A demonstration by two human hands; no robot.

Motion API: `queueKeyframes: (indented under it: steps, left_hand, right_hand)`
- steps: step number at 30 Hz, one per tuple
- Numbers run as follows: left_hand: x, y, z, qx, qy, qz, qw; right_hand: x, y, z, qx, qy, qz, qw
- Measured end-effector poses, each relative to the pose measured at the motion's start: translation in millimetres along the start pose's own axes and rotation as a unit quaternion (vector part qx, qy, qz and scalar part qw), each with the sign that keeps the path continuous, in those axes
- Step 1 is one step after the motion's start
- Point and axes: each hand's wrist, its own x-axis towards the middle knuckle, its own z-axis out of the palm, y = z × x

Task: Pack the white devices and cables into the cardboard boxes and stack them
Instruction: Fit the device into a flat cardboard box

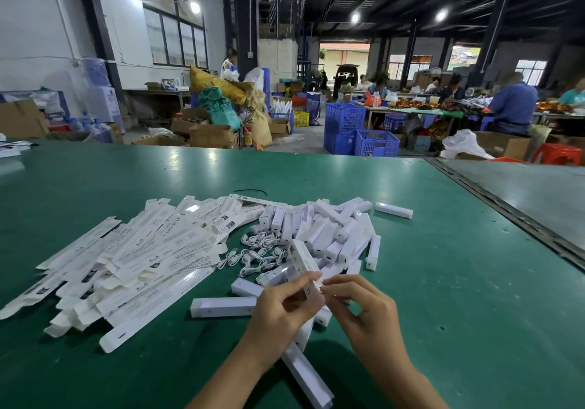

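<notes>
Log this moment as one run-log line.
left hand: holds box | right hand: fingers at box end flap | cables: loose on table

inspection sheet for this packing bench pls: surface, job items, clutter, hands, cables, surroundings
Surface: green table, scuffed, with a seam to a grey table on the right.
Job's things: flat white boxes heaped at left; white devices piled at centre; closed boxes lying near the hands.
Clutter: thin black strip beyond the piles.
Grippers: left hand grips a printed box; right hand pinches at its near end.
Cables: white cables tangled between the two piles.
Surroundings: blue crates, cardboard cartons, seated workers at far tables.
</notes>
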Motion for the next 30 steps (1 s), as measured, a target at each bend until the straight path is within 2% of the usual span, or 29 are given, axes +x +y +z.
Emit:
queueKeyframes:
  steps: [3, 6, 9, 14, 17, 22, 26, 30]
  left_hand:
    - [-0.6, -3.0, 2.1, 0.012, 0.011, 0.005, 1.000]
    - [-1.9, 1.5, 3.2, 0.016, 0.017, 0.019, 1.000]
    - [-3.6, 9.0, 5.6, 0.001, 0.007, 0.039, 0.999]
    - [-4.7, 12.7, 6.6, -0.033, -0.015, 0.053, 0.998]
    - [-5.7, 13.7, 4.5, -0.006, -0.011, 0.068, 0.998]
    - [-5.5, 17.8, 7.6, -0.026, -0.031, 0.086, 0.995]
    - [-3.4, 17.6, 10.1, -0.016, -0.026, 0.086, 0.996]
    - [-4.6, 10.6, 7.9, 0.081, -0.058, 0.080, 0.992]
  right_hand:
    - [0.6, -2.6, -1.4, 0.104, -0.001, 0.115, 0.988]
    - [3.7, -3.1, -1.7, 0.239, 0.027, 0.216, 0.946]
    - [6.1, -5.8, -2.4, 0.275, 0.012, 0.242, 0.931]
    - [3.8, -9.3, -2.9, 0.350, -0.110, 0.267, 0.891]
    - [5.0, -10.2, -4.7, 0.369, -0.107, 0.273, 0.882]
    - [4.3, -9.5, -5.5, 0.344, -0.070, 0.273, 0.896]
    - [3.8, -12.9, -2.7, 0.349, -0.058, 0.277, 0.894]
    - [4.3, -15.8, 3.7, 0.335, -0.086, 0.363, 0.865]
